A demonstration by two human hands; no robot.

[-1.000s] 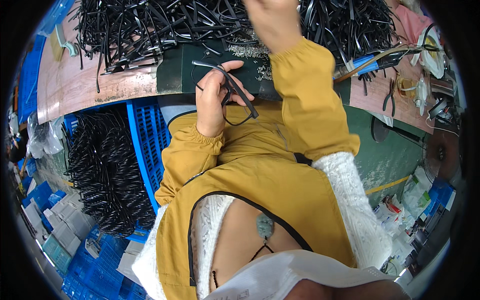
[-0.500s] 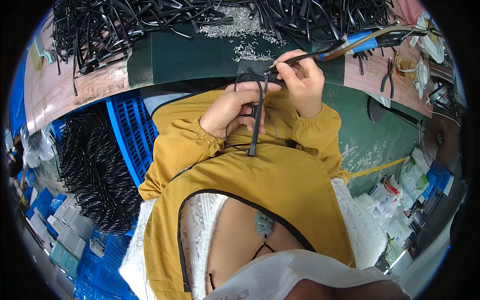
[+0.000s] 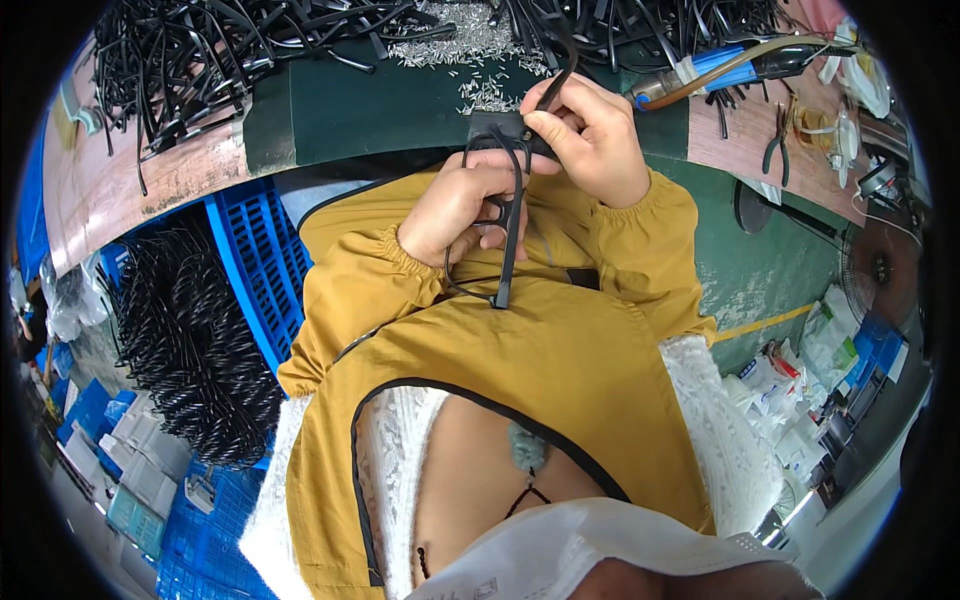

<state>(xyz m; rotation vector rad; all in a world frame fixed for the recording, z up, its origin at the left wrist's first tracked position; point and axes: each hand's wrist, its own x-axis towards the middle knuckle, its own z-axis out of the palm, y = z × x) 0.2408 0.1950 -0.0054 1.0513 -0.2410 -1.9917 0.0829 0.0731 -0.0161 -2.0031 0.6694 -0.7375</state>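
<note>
My left hand (image 3: pixel 462 203) grips a black eyeglass frame (image 3: pixel 503 222) in front of my chest, with one temple arm hanging down over my yellow jacket. My right hand (image 3: pixel 592 140) pinches a separate black temple arm (image 3: pixel 558 80) that points up toward the bench, held at the frame's hinge corner. Both hands touch at the edge of the dark green mat (image 3: pixel 380 105).
Heaps of black temple arms (image 3: pixel 200 50) and small metal pins (image 3: pixel 480 40) cover the bench top. An electric screwdriver (image 3: pixel 735 68) and pliers (image 3: pixel 778 140) lie to the right. A blue crate (image 3: pixel 255 270) with black parts stands on the left; boxes lie on the floor.
My right hand came back from the pile at the far side of the bench and now meets the left hand at the frame, holding a temple arm. The frame rose slightly toward the bench.
</note>
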